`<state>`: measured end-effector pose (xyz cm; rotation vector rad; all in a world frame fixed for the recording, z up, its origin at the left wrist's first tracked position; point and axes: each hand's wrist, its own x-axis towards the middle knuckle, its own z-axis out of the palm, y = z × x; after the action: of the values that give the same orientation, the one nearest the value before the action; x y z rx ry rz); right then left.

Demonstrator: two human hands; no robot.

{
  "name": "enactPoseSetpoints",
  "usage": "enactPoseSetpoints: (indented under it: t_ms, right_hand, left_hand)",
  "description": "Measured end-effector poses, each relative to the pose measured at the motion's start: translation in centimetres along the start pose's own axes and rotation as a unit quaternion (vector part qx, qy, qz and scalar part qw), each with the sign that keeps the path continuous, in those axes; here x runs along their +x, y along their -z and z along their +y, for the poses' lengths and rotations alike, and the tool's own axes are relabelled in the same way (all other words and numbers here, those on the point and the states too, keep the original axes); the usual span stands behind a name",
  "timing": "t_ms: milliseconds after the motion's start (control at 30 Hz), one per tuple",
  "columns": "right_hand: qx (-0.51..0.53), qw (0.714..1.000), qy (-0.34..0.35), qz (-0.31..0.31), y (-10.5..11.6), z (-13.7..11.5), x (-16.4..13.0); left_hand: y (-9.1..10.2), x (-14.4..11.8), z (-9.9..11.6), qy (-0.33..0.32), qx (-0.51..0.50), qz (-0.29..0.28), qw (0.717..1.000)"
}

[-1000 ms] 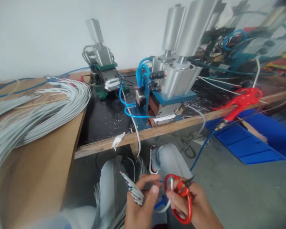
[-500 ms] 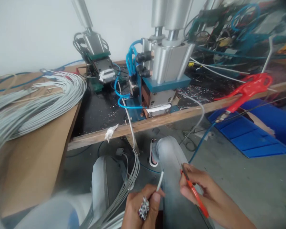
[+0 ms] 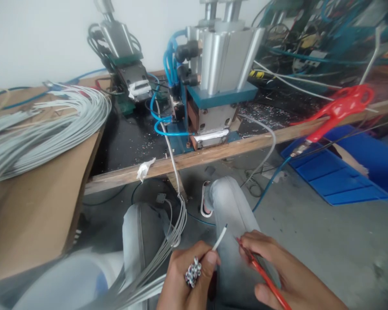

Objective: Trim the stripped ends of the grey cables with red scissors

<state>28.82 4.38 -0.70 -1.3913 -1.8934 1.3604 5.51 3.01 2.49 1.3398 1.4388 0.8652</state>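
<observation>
The left hand (image 3: pixel 184 277) is clenched around a bundle of wire ends (image 3: pixel 192 272), pinching one white wire (image 3: pixel 219 238) that sticks up over the knees. The right hand (image 3: pixel 278 271) grips red scissors (image 3: pixel 265 277), tips just beside that wire. Ahead, the counter (image 3: pixel 213 153) carries a blue-based press machine (image 3: pixel 218 86), with grey cable coils (image 3: pixel 42 125) on its left and a red clamp (image 3: pixel 339 110) at right.

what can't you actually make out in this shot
Head view, the only one:
- Red scissors: blades hidden by the right hand; handle loops cut off by the bottom edge.
- Stripped wire ends in the left hand: too small to count.
- Pneumatic press: cylinder tops cut off by the top edge.
- Grey cable coil: blurred leftward.
</observation>
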Motion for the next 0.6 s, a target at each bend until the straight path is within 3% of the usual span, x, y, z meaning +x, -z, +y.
enactPoseSetpoints:
  t_ms: [167,600]
  right_hand:
    - [-0.032,0.998,-0.027,-0.049,-0.1,-1.1,0.1]
    - [-0.070,0.992,-0.087,-0.055,-0.1,-2.8,0.7]
  left_hand:
    - [0.1,0.0,-0.1,-0.024,-0.014,-0.033,0.999]
    - [-0.1,-0.1,-0.4,-0.002,-0.019,-0.068,0.997]
